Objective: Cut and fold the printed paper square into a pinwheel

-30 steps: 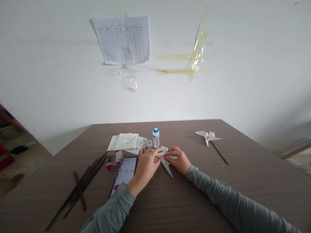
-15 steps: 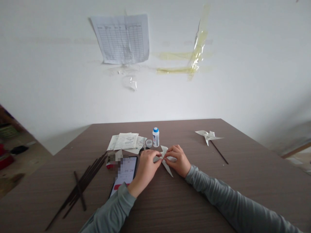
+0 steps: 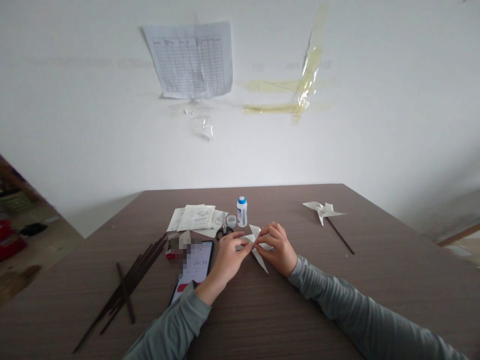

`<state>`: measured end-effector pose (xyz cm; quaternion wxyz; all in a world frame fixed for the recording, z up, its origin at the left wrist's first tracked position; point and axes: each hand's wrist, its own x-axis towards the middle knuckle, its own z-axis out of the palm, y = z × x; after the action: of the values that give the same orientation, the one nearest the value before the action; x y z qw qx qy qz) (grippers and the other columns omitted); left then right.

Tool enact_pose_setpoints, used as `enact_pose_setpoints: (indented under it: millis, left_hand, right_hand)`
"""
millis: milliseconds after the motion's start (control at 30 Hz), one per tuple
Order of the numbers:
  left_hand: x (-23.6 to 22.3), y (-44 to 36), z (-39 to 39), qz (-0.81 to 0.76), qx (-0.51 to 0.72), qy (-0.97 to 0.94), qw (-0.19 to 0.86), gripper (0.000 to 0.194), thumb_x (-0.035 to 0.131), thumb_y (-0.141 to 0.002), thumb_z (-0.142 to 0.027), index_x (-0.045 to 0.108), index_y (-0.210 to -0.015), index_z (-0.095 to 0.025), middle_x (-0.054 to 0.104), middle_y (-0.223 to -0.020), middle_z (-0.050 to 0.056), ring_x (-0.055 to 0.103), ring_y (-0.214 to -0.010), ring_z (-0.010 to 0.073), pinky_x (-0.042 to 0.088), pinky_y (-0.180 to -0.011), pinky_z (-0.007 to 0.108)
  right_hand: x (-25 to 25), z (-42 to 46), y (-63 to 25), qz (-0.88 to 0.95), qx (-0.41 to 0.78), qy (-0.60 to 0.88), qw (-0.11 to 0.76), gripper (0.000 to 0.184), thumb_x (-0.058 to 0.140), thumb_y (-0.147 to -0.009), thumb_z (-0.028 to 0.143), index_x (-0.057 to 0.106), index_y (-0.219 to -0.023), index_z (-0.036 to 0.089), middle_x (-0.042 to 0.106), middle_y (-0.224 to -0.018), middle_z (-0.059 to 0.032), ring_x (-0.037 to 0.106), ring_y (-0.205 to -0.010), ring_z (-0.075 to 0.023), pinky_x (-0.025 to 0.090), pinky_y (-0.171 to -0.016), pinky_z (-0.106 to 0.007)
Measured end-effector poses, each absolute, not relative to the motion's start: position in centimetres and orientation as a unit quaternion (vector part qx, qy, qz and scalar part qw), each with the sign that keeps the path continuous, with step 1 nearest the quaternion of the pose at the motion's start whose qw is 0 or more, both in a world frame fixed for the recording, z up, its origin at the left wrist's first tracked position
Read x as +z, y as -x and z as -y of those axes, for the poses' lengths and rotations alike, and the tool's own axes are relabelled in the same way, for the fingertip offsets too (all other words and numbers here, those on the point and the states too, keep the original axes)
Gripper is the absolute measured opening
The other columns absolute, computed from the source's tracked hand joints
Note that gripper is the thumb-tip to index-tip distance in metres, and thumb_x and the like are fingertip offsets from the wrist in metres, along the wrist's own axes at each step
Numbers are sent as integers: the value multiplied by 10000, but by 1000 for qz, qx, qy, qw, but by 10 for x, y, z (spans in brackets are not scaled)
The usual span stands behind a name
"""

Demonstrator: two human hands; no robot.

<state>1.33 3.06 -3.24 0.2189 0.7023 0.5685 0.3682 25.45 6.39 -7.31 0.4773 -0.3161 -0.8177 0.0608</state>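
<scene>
1. Paper pinwheel [image 3: 259, 260] is sitting mid-bench [image 3: 262, 330], right of the phone, with one long point aiming toward the person. Its centre is hidden behind the fingers.
2. Left hand [image 3: 228, 260] is grasping the pinwheel from the left, with thumb and fingertips closing near the centre. Right hand [image 3: 275, 248] is grasping it from the right, with fingers curling over the same spot. Neither hand is released.
3. Handling note: pressing evenly from both sides and keeping the layers stacked at the centre is stopping any corner from slipping. Lifting one hand early is risking the paper springing open.
4. Nearby, a glue bottle [image 3: 242, 211] with a blue cap is standing beside a small clear cap [image 3: 231, 221]. Black-handled scissors [image 3: 224, 231] are lying just in front of them, and printed paper sheets [image 3: 195, 217] are lying to their left.
5. Further out, a phone [image 3: 195, 267] is lying under the left wrist's side, dark sticks [image 3: 127, 295] are lying at far left, and a finished pinwheel [image 3: 322, 210] on its stick is lying at right.
6. Versus the earlier frame: left hand is shifting right, uncovering the scissors, and right-hand fingers are curling higher.
</scene>
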Motion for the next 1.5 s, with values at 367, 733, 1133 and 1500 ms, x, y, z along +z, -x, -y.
enact_pose_setpoints:
  millis: [367, 733, 1133, 1500]
  left_hand:
    - [-37, -16, -30, -594, 369, -678, 226, 108, 981, -1055, -250, 1060, -1000, -298, 952, -1588, 168, 871, -1559, 446, 638, -1439, 655]
    - [-36, -17, -29, -584, 394, -672, 226, 98, 970, -1033, -239, 1027, -963, -276, 913, -1647, 179, 840, -1590, 460, 605, -1454, 692]
    - [-31, -15, -25, -573, 396, -694, 184, 127, 1012, -1015, -226, 1025, -941, -328, 914, -1649, 124, 817, -1611, 435, 622, -1450, 708]
    - [-30, -17, -24, -564, 382, -712, 168, 128, 987, -1055, -228, 1017, -964, -314, 908, -1657, 136, 797, -1615, 444, 609, -1450, 705]
  right_hand:
    - [-75, -65, -255, 818, 63, 328, 467, 100, 911, -1141, 313, 987, -1106, 368, 914, -1124, -84, 816, -1179, -364, 630, -1237, -658]
    - [-72, -61, -255, 814, 102, 327, 469, 87, 930, -1163, 331, 1010, -1165, 366, 916, -1130, -81, 819, -1129, -344, 678, -1124, -568]
    - [-71, -60, -258, 788, 160, 357, 476, 233, 959, -1173, 557, 1042, -1076, 362, 932, -1056, -111, 860, -1092, -391, 744, -1042, -606]
    - [-69, -59, -256, 773, 207, 368, 474, 89, 1009, -1070, 325, 1002, -987, 356, 923, -1056, -93, 856, -1116, -393, 759, -1083, -605]
